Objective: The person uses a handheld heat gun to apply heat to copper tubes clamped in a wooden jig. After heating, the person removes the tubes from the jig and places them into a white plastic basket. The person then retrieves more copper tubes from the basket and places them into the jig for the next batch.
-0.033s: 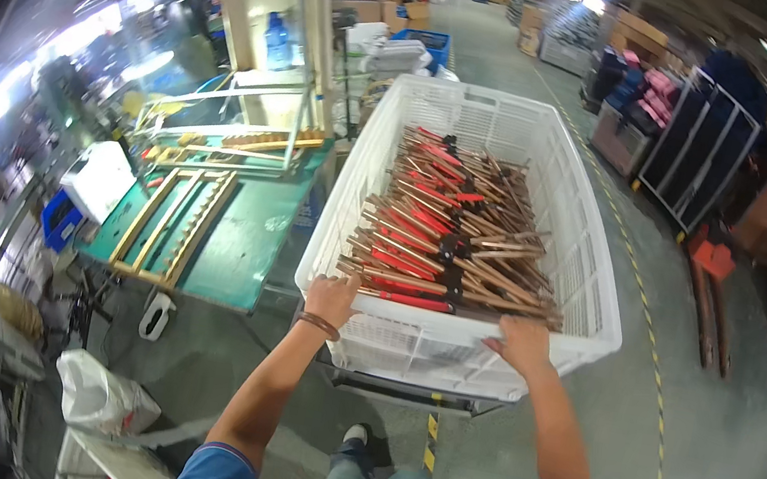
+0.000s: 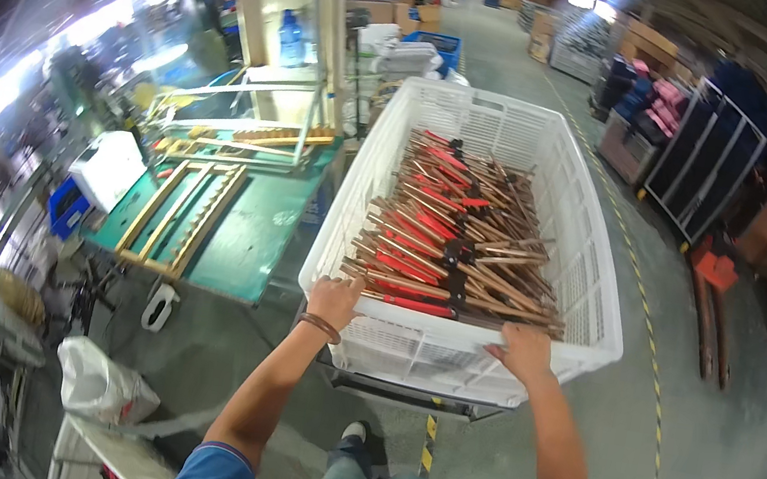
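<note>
A large white plastic crate (image 2: 430, 354) stands in front of me on a dark wheeled frame (image 2: 413, 397). Inside lies a heap of long copper-coloured rods (image 2: 507, 260) with red and black parts, piled crosswise. My left hand (image 2: 332, 302), with a brown bracelet (image 2: 320, 327) on its wrist, is closed over the crate's near rim at the left corner. Farther right on that same rim, my right hand (image 2: 525, 353) grips with its fingers bent over the edge. Parts of the fingers of both hands are hidden.
Left of the crate is a green-topped workbench (image 2: 249, 253) bearing wooden frames (image 2: 184, 216). A white sack (image 2: 104, 383) sits at lower left. On the right are a pallet jack (image 2: 715, 270), a caged trolley (image 2: 706, 162) and a yellow-black floor line (image 2: 641, 308).
The workbench, pillar and background have shifted slightly right and down in the picture. Both hands keep their places on the crate's rim.
</note>
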Demonstrator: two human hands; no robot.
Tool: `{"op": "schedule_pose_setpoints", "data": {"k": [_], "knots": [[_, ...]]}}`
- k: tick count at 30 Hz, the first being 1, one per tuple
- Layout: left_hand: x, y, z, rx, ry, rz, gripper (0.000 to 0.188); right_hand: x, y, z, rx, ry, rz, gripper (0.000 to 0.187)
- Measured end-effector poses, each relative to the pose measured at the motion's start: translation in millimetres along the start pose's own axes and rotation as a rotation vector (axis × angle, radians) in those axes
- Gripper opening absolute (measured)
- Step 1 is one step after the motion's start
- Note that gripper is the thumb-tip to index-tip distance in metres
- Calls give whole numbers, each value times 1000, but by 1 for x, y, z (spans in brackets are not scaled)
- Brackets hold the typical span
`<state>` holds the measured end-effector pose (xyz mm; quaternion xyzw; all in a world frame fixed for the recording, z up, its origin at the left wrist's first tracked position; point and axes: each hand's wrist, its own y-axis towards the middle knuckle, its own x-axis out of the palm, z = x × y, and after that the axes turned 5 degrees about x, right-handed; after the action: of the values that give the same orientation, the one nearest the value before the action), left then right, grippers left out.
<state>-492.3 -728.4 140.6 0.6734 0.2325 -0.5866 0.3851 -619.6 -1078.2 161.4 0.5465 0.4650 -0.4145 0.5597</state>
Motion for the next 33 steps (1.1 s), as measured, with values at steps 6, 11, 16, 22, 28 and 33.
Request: {"op": "schedule_pose_setpoints", "data": {"k": [6, 11, 16, 22, 28, 33], "knots": [[-33, -106, 23, 28, 69, 70, 41, -16, -85, -49, -38, 122, 74, 44], [-62, -180, 62, 49, -4, 140, 17, -32, -155, -76, -65, 131, 92, 43], [-67, -254, 88, 35, -17, 182, 33, -41, -213, -95, -93, 145, 107, 41], [-73, -317, 132, 72, -73, 232, 13, -46, -284, -98, -110, 40, 102, 42], [-91, -377, 164, 20, -33, 246, 19, -55, -334, -111, -175, 96, 112, 43], [-109, -411, 180, -23, -15, 222, 36, -71, -360, -118, -239, 74, 154, 42]]}}
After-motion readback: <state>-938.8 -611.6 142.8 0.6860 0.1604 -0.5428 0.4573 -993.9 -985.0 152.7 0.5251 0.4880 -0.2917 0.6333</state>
